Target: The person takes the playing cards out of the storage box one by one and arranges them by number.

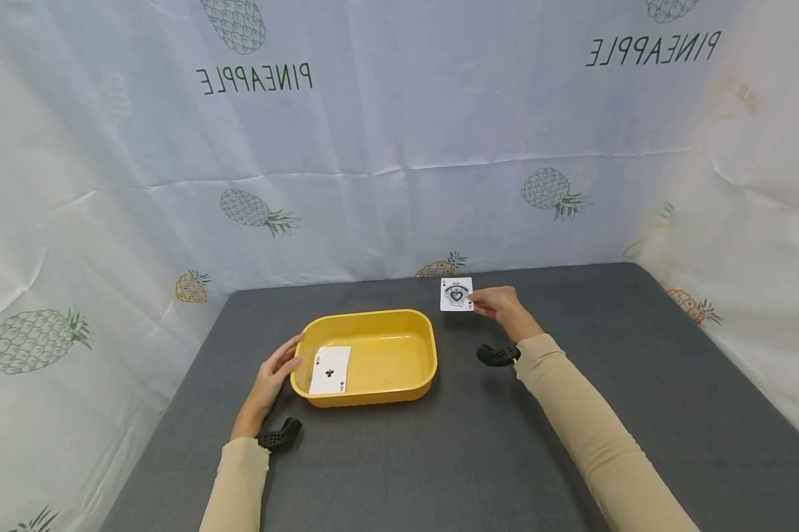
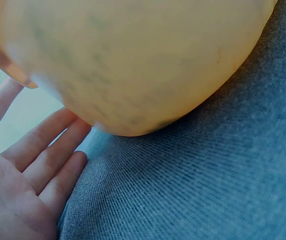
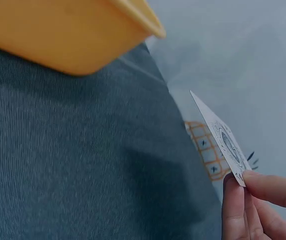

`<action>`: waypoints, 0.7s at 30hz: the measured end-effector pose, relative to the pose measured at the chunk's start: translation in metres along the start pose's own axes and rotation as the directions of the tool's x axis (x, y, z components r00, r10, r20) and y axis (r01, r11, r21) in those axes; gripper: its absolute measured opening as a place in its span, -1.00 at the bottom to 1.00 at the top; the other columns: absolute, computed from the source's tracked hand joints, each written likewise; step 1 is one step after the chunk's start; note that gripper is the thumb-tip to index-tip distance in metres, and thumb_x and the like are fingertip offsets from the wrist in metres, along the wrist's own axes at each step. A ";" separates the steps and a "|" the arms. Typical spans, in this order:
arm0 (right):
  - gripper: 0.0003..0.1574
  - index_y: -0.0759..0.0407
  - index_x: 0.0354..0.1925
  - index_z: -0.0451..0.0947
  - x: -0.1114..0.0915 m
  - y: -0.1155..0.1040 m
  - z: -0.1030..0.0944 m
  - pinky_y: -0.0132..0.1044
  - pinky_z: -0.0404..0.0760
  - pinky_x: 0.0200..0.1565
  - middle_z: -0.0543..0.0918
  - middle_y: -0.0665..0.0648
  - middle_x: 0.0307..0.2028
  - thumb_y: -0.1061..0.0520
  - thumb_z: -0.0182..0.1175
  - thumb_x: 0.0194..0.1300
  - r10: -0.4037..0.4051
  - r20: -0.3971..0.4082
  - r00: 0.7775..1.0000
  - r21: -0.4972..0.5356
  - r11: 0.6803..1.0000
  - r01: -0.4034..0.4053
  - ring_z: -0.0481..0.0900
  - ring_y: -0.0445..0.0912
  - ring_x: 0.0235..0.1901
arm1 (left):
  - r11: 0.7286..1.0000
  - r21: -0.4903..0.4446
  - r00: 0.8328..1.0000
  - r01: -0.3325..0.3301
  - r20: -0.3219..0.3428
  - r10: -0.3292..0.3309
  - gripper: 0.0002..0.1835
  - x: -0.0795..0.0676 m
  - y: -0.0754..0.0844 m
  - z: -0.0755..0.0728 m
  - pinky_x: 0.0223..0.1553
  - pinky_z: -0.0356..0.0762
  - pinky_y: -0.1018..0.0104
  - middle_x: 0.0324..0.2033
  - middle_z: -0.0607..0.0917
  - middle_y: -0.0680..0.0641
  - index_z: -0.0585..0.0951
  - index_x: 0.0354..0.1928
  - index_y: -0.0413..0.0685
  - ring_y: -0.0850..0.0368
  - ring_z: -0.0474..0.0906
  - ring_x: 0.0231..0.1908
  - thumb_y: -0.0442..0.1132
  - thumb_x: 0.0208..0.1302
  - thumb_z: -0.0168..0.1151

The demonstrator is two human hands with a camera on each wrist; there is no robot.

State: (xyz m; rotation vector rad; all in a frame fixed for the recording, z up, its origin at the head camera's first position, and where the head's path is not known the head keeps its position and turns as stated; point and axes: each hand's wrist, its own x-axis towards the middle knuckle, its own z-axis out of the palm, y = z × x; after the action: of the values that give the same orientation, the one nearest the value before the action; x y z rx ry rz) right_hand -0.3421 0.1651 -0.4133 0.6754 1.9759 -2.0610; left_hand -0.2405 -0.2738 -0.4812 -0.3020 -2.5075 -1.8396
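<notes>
A yellow plastic tub (image 1: 393, 362) with rounded corners stands on the dark cloth. Against its left end rests my left hand (image 1: 270, 380); in the left wrist view the fingers (image 2: 48, 145) lie nearly straight, touching the tub's outer wall (image 2: 147, 65). An ace of clubs card (image 1: 329, 373) lies face up in the tub's left part; whether others lie beneath it, I cannot tell. To the right of and behind the tub, my right hand (image 1: 502, 304) pinches an ace of spades card (image 1: 454, 295) between thumb and fingers. In the right wrist view this card (image 3: 222, 140) is raised off the table, seen nearly edge-on.
Dark grey cloth (image 1: 439, 465) covers the table. Behind the table's far edge hangs a white curtain (image 1: 386, 214) with pineapple prints, continuing along both sides. Black wrist devices (image 1: 497, 355) sit on both wrists.
</notes>
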 end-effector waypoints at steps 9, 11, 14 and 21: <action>-0.56 0.41 -0.05 0.59 0.034 0.017 -0.010 -0.41 0.66 -0.42 0.61 0.00 -0.64 0.38 0.39 0.03 -0.019 -0.068 0.998 -0.029 0.999 0.017 0.56 -0.24 -0.64 | 1.000 0.004 1.000 0.023 -0.006 -0.023 -0.45 -0.001 0.000 0.000 0.01 0.34 0.77 0.34 0.36 -0.38 0.26 0.43 -0.10 0.74 0.39 0.03 -0.15 0.46 0.02; -0.59 0.41 -0.14 0.64 0.054 0.025 -0.016 -0.37 0.67 -0.42 0.67 0.08 -0.57 0.37 0.45 -0.05 -0.026 -0.049 0.998 -0.017 1.000 0.025 0.59 -0.19 -0.62 | 1.000 0.003 1.000 0.018 -0.004 -0.018 -0.45 -0.001 0.000 0.000 0.01 0.34 0.77 0.34 0.36 -0.38 0.26 0.43 -0.10 0.73 0.39 0.03 -0.16 0.45 0.03; -0.58 0.41 -0.14 0.65 0.062 0.028 -0.016 -0.35 0.67 -0.42 0.69 0.10 -0.54 0.37 0.45 -0.05 -0.015 -0.077 0.997 -0.019 1.000 0.014 0.60 -0.18 -0.60 | 1.000 -0.001 1.000 0.009 -0.001 -0.009 -0.45 0.000 0.000 0.000 0.02 0.34 0.76 0.34 0.37 -0.37 0.26 0.43 -0.11 0.72 0.39 0.04 -0.17 0.45 0.03; -0.48 0.45 0.09 0.51 0.032 0.020 -0.006 -0.46 0.58 -0.55 0.53 -0.06 -0.73 0.39 0.30 0.12 -0.001 -0.133 0.991 -0.038 0.999 -0.004 0.51 -0.27 -0.69 | 1.000 -0.007 1.000 0.001 0.001 -0.001 -0.45 0.001 -0.002 0.000 0.01 0.35 0.75 0.34 0.37 -0.38 0.27 0.42 -0.13 0.71 0.41 0.04 -0.18 0.45 0.04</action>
State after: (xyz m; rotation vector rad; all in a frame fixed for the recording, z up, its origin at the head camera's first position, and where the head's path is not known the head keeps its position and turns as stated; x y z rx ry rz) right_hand -0.3599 0.1746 -0.4453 0.8264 2.0792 -2.0205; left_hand -0.2421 -0.2745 -0.4825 -0.3013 -2.5030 -1.8497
